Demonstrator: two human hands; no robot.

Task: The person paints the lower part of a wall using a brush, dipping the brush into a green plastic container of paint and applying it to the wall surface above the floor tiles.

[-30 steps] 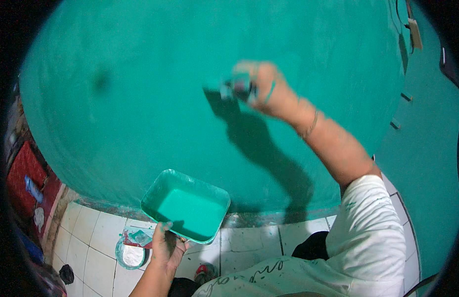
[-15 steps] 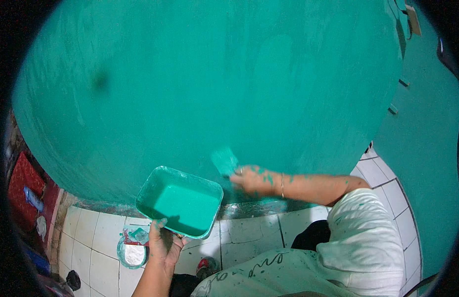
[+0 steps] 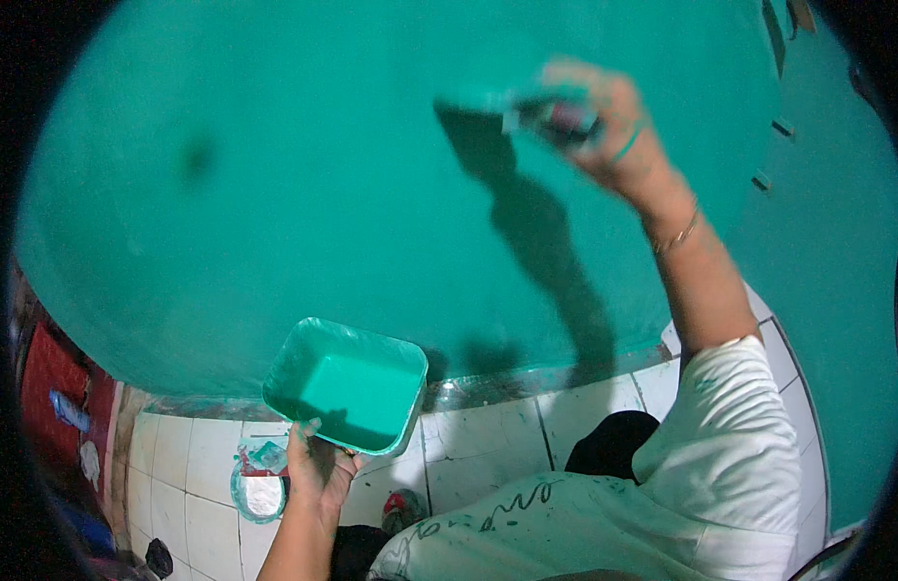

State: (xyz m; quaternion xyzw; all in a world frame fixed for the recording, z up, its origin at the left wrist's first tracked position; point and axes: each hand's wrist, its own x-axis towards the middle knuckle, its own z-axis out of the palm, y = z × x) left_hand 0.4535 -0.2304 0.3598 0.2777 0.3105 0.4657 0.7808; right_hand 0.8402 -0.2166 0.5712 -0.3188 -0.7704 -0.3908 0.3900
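My left hand grips the near edge of a rectangular paint tub, thumb over the rim and fingers underneath. Green paint covers the tub's bottom. Higher up, my raised right hand is closed round the dark handle of a paintbrush, blurred by motion. The bristles point left, against or close to the green wall; whether they touch it I cannot tell. A dark shadow of my arm and the brush falls on the wall below.
White floor tiles run along the wall's foot. Left of my left forearm stands a round container with white contents and paint-smeared things on top. A red surface with a blue item lies far left. Small fixtures stick out at right.
My right hand has swung up from beside the tub to high on the wall, carrying the paintbrush. The tub in my left hand has shifted only slightly.
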